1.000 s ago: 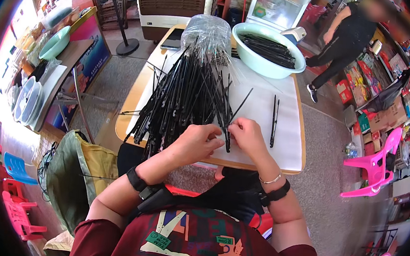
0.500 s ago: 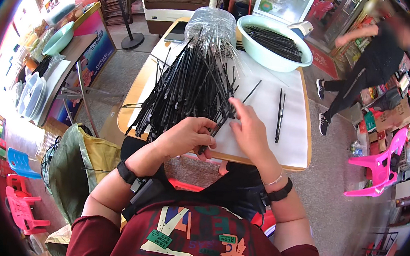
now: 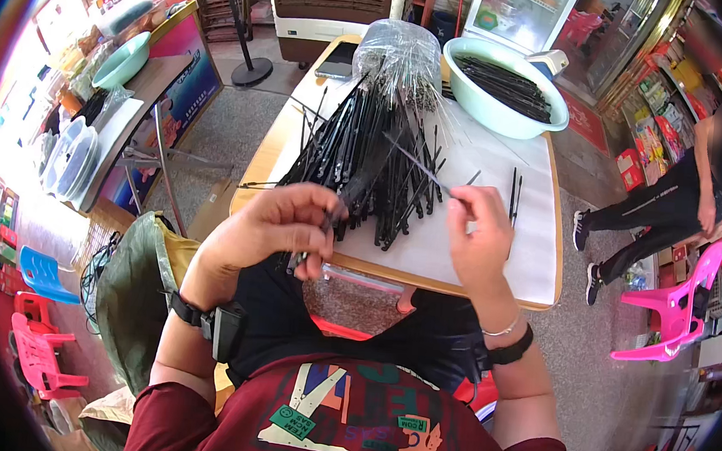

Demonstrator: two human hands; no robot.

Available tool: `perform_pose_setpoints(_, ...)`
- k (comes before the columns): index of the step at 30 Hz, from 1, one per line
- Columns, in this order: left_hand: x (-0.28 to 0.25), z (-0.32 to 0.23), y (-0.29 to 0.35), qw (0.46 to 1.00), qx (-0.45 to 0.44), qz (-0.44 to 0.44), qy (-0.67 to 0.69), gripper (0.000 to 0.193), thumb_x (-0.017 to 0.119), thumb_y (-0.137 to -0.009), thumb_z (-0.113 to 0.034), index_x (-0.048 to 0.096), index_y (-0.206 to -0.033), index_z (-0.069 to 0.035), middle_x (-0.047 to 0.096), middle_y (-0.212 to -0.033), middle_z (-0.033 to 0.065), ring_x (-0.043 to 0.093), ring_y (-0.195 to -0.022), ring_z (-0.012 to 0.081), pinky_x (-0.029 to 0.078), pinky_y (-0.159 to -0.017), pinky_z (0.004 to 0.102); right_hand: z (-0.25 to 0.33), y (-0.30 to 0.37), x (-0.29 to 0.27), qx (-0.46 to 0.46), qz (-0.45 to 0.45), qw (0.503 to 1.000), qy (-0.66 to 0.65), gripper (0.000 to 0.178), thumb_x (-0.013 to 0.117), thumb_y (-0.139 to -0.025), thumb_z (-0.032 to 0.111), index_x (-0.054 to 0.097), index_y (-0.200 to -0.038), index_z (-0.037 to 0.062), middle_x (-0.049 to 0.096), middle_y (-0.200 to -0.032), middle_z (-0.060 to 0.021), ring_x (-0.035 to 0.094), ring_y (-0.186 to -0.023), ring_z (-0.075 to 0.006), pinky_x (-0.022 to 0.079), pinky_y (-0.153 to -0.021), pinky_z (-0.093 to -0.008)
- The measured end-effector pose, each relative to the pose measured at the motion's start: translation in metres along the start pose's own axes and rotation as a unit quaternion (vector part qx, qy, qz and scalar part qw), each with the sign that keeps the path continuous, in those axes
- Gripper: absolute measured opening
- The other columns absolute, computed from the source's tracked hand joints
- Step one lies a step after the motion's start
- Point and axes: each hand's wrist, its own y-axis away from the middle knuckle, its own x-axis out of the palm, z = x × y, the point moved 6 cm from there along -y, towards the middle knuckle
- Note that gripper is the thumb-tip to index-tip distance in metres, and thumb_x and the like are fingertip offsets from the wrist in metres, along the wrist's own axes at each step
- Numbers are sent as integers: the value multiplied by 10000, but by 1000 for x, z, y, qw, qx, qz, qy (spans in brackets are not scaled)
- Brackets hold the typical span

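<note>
A large pile of thin black rods [image 3: 341, 152] fans out over the table [image 3: 535, 260], its far end running into a clear plastic-wrapped bundle [image 3: 399, 49]. At the near side of the pile my left hand [image 3: 280, 228] is closed round a few black rods, whose ends poke out below its fingers; they are partly blurred. My right hand [image 3: 481, 231], to the right of the pile, pinches one thin dark rod [image 3: 417, 160] that slants up and left over the pile. A couple of loose rods [image 3: 516, 194] lie on the white sheet beyond my right hand.
A pale green basin [image 3: 498, 122] full of black rods stands at the far right of the table. A phone [image 3: 338, 61] lies far left. A person in black [image 3: 677, 191] is on the right, near a pink chair [image 3: 681, 310]. A floor fan [image 3: 250, 71] stands behind.
My hands have moved apart: the left one to the left, the right one to the right with a rod drawn across the pile. The person on the right has shifted, and the view has tilted slightly.
</note>
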Motion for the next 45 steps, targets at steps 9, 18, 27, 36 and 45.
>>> perform_pose_setpoints(9,-46,0,-10,961,118,-225,106,291,505,-905,-56,448,-1189,-20,596,-830,88,642,-655,182,516,-513,245,67,-3,9,-236,-40,967,92,284,648,-625,-83,600,-894,-8,566,-773,-106,592,-635,-252,494,-520,-306)
perform_pose_setpoints(18,-43,12,-29,943,84,-292,133,272,458,-967,-267,571,-1046,-33,516,-739,-10,387,-523,55,276,-453,179,48,6,62,-248,108,957,102,233,692,-705,10,609,-922,-11,571,-837,-111,600,-738,-271,509,-603,-342)
perform_pose_setpoints(27,-28,17,-44,952,100,-242,156,177,491,-961,-166,585,-1034,-34,524,-784,-20,454,-628,55,352,-550,184,6,-32,50,-92,28,986,134,89,626,-812,121,577,-852,59,565,-807,-72,566,-751,-277,470,-632,-383)
perform_pose_setpoints(36,2,20,-53,967,75,-174,168,169,511,-934,-64,538,-1098,-38,563,-896,31,599,-792,136,518,-717,259,-91,-78,74,68,107,948,293,153,575,-848,198,586,-811,49,641,-780,-149,618,-738,-342,461,-659,-447)
perform_pose_setpoints(45,13,29,-73,964,45,-148,216,233,490,-936,-27,493,-1169,-32,553,-929,68,653,-879,244,566,-804,383,-56,-36,8,75,100,938,324,145,566,-854,162,559,-774,42,607,-730,-128,611,-697,-318,466,-637,-418)
